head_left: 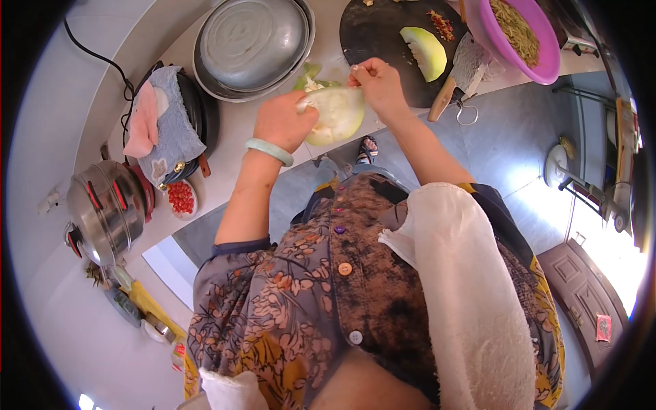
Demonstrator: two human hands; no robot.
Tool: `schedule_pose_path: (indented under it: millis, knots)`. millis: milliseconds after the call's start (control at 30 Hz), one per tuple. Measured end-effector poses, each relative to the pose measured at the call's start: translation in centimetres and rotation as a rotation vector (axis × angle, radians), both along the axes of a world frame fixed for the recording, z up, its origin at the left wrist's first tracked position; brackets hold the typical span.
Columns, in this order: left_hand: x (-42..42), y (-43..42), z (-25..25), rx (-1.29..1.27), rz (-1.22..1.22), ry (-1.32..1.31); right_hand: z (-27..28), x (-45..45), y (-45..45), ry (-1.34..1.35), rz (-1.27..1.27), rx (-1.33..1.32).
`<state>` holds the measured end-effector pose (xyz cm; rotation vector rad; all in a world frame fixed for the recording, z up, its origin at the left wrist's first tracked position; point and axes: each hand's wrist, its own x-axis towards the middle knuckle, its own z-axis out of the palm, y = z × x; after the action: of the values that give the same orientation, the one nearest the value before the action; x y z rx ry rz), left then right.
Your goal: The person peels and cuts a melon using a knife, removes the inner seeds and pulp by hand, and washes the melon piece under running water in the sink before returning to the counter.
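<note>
My left hand grips the left side of a pale green melon piece, its whitish flesh partly showing, over the counter's front edge. A light green bangle circles that wrist. At the piece's upper right end, my right hand is closed in a pinch; a small pale bit shows at its fingertips, too small to name. Just behind the melon lie green and whitish scraps. Another melon wedge rests on the round dark cutting board, beside chopped reddish bits.
A cleaver lies at the board's right edge, handle toward me. Behind it is a pink basin of greenish strips. Left stand a lidded metal pan, a cloth-covered black appliance, a dish of red pieces and a steel steamer.
</note>
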<state>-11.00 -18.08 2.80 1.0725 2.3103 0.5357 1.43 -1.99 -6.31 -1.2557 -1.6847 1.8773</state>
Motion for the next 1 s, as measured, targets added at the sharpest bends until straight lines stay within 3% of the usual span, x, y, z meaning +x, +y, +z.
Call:
schedule_pose_path:
  millis: [100, 200, 300, 400, 500, 600, 700, 800, 900, 1000]
  knots:
    - [-0.6, -1.2, 0.1, 0.000, 0.076, -0.051, 2.9, 0.0, 0.3, -0.012, 0.089, 0.307]
    - [-0.9, -2.1, 0.2, -0.008, 0.144, -0.104, 1.5, 0.0, 0.0, 0.130, 0.073, 0.524]
    - [-0.9, -3.1, -0.9, 0.027, 0.173, -0.193, -1.9, 0.8, 0.5, -0.256, 0.540, 0.993]
    - [-1.3, -4.1, -2.6, 0.085, 0.248, -0.319, -1.7, 0.9, 0.7, -0.086, 0.381, 0.857]
    - [-1.3, -4.1, -4.0, 0.171, 0.282, -0.453, 2.0, 1.3, 0.9, -0.323, 0.558, 0.659]
    - [-0.7, -4.4, -4.2, 0.220, 0.297, -0.593, -1.4, 2.3, 0.4, -0.332, 0.681, 0.758]
    - [-1.1, -3.6, -4.5, 0.213, 0.253, -0.624, -1.7, 3.4, -0.2, -0.119, 0.420, 0.630]
    - [-0.4, -3.6, -5.6, 0.260, 0.274, -0.730, 3.6, 2.9, -0.4, 0.022, 0.162, -0.307]
    - [0.2, -3.1, -6.0, 0.283, 0.314, -0.857, 4.7, 4.1, -1.5, 0.162, 0.307, -0.538]
    - [0.9, -2.4, -5.5, 0.238, 0.275, -0.835, 4.2, 3.9, -2.8, 0.169, 0.364, -0.307]
